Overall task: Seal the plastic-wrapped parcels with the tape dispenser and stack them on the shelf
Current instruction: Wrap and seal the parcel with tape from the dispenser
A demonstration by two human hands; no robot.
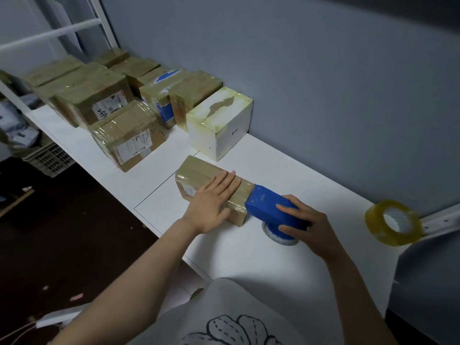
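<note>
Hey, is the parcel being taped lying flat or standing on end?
Lying flat: the parcel rests broad face down on the white surface, left hand spread flat on top.

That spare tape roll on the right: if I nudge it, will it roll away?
Likely: the tape roll stands tilted on its edge, so a nudge could set it rolling or tip it flat. Its glossy tape looks slick.

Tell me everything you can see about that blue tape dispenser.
The tape dispenser is a blue, boxy, plastic-looking tool with small rivets near its flared front. A roll of clear tape sits under its body, down by the white table. Its front edge meets the end of the brown parcel. The right hand grips its rear, fingers curled over it.
</note>
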